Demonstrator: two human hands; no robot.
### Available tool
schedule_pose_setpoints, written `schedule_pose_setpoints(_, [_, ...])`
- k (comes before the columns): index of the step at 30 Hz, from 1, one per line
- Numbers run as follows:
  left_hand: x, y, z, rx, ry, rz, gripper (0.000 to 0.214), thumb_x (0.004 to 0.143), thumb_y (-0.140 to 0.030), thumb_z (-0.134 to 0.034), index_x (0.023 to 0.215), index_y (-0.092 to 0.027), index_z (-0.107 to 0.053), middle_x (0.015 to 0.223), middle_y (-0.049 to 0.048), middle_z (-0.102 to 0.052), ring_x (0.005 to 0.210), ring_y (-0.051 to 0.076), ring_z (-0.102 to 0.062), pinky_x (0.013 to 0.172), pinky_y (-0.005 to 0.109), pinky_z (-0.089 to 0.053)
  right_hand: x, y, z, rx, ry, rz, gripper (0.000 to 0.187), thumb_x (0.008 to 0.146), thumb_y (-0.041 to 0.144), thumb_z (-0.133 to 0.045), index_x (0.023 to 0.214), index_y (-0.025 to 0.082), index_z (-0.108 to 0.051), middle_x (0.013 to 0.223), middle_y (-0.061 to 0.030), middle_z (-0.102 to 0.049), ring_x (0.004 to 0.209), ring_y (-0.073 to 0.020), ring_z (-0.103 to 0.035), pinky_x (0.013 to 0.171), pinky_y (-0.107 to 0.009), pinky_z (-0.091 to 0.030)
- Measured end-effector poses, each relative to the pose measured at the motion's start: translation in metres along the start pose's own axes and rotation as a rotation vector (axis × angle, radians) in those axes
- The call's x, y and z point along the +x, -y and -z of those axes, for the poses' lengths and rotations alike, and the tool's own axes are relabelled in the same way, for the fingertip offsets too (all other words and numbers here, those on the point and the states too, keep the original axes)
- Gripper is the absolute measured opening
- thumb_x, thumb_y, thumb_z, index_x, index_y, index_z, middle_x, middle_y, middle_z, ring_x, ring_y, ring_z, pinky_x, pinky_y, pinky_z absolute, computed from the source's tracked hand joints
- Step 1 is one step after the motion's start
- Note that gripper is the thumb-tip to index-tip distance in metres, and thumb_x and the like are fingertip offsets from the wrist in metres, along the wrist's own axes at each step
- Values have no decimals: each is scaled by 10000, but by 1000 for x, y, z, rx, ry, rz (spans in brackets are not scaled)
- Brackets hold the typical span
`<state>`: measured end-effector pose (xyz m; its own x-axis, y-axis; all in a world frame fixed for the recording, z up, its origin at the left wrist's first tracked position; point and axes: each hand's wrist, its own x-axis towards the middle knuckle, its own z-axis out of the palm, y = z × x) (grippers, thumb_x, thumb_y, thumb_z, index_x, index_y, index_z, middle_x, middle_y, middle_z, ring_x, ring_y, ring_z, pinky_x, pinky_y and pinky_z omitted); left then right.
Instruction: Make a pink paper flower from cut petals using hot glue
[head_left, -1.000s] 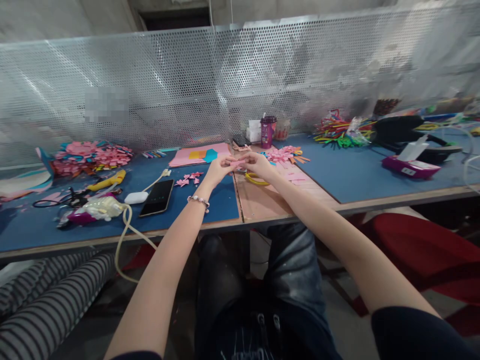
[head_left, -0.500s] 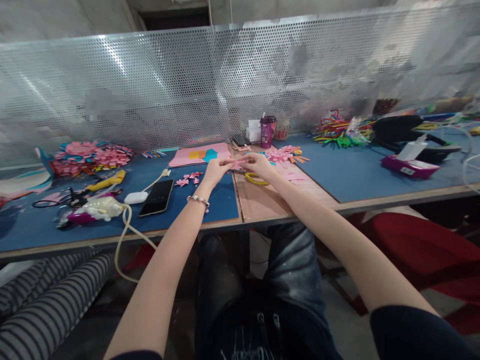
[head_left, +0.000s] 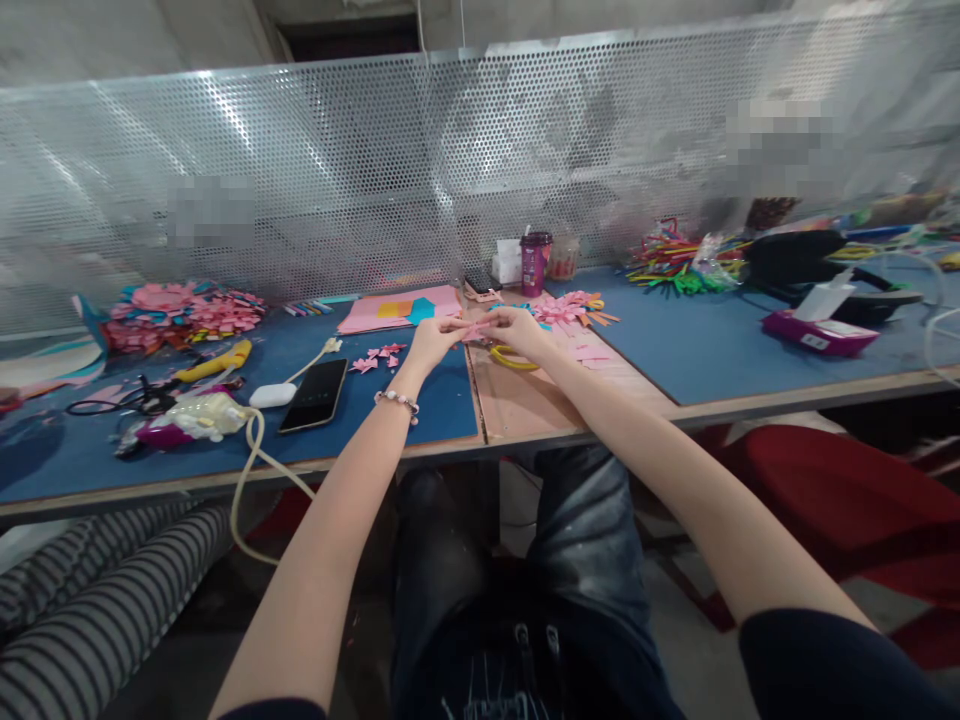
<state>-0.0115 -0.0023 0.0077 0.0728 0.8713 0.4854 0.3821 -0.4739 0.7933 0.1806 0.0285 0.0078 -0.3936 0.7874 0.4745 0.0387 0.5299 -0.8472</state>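
Over the table's middle, my left hand [head_left: 436, 343] and my right hand [head_left: 517, 330] meet fingertip to fingertip. Both are closed in a pinch on a small pink paper piece [head_left: 475, 332], partly hidden by the fingers. Just below my right hand lies a yellow ring-shaped handle [head_left: 513, 359], perhaps of scissors. Several small cut pink pieces [head_left: 377, 358] rest left of my left hand. A heap of pink strips [head_left: 568, 309] with some orange and blue lies beyond my right hand. Pink sheets [head_left: 365, 313] with yellow and blue pieces on top are behind my left hand.
A phone [head_left: 315, 395], a white case [head_left: 272, 396] and a glue gun [head_left: 187, 420] with a pale cord lie left. A purple cup [head_left: 535, 265] stands at the back. To the right are a purple box [head_left: 817, 335] and colourful sticks [head_left: 679, 262]. Someone's striped legs [head_left: 112, 600] show lower left.
My hands stay nearly in place, with only slight finger movement around the pink piece. Behind the perforated screen, a blurred patch appears farther right.
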Motion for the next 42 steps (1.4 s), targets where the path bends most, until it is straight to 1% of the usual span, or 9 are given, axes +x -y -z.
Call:
schedule_pose_setpoints(5, [0,3,0,1,44,33,358,767,-327,-699,1056,-117,-721,834,91,-733,681,159,-629,619,271,-504,-2,1,1,-20,29,4,140,747,210,-723,860,137,-681,683,-16,-676,599,-122,-613,601,-238,-503])
schedule_pose_setpoints(9, [-1,1,0,26,88,50,247,752,-307,-703,895,-109,-739,789,96,-725,645,160,-617,601,274,-482,0,-3,1,-54,57,3,146,739,239,-731,827,137,-673,659,-11,-655,585,-119,-598,580,-230,-475])
schedule_pose_setpoints(13, [-2,-4,1,47,80,39,168,730,-247,-708,827,-112,-733,799,93,-730,694,172,-633,685,296,-491,-1,-3,0,-96,72,-9,261,769,363,-716,876,132,-663,667,-9,-638,566,-104,-559,526,-209,-408])
schedule_pose_setpoints(17, [-1,-4,1,42,85,24,152,738,-229,-690,835,-119,-731,823,90,-739,768,190,-662,773,318,-501,-7,3,2,-152,152,-38,439,757,538,-693,830,105,-697,568,12,-573,508,-85,-471,491,-210,-326])
schedule_pose_setpoints(21, [1,-2,2,28,98,9,160,744,-209,-669,859,-117,-733,817,87,-738,768,188,-667,782,320,-504,-10,7,3,-183,221,-50,523,735,613,-671,811,100,-735,611,-6,-610,545,-88,-475,522,-215,-328])
schedule_pose_setpoints(25, [-1,-5,2,27,104,-3,149,730,-199,-678,845,-120,-733,801,79,-735,756,184,-660,779,323,-502,-7,3,5,-188,243,-57,515,722,598,-692,871,110,-764,660,-21,-646,574,-94,-490,527,-212,-334])
schedule_pose_setpoints(29, [-3,-8,2,14,124,-12,160,739,-222,-683,857,-127,-733,790,76,-731,766,183,-662,767,314,-500,-6,2,7,-155,256,-73,507,733,561,-705,938,100,-766,638,-30,-642,553,-92,-484,513,-213,-339])
schedule_pose_setpoints(35, [-2,-7,3,-6,138,-15,198,756,-297,-680,857,-132,-716,775,70,-717,702,165,-624,630,271,-450,-7,9,8,-66,281,-102,450,772,519,-679,867,84,-747,610,-16,-593,522,-77,-452,487,-215,-330])
schedule_pose_setpoints(42, [-2,-6,1,-35,206,27,232,739,-345,-691,838,-135,-700,772,67,-701,642,140,-575,569,251,-412,-9,19,12,-31,300,-96,397,763,478,-689,807,85,-717,569,29,-529,474,-49,-355,454,-218,-263])
